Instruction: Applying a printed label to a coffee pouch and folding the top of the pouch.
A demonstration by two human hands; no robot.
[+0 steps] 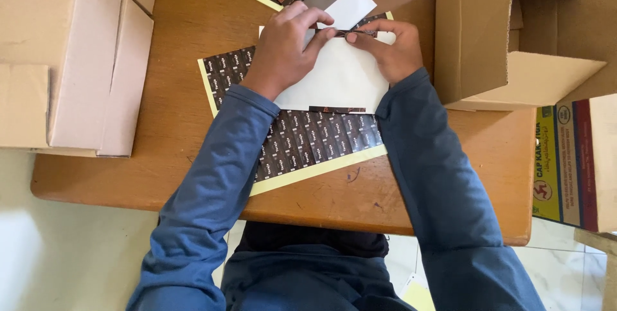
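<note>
The person's left hand and right hand meet over a white pouch lying on a sheet of small dark stickers on the wooden table. Both hands pinch one thin dark sticker strip between thumb and fingers — right at the pouch's top edge. Cardboard boxes stand on both sides.

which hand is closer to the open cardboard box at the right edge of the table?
Right. The right hand sits just beside the open cardboard box, pinching a dark sticker strip. The left hand holds the strip's other end, farther from the box.
</note>
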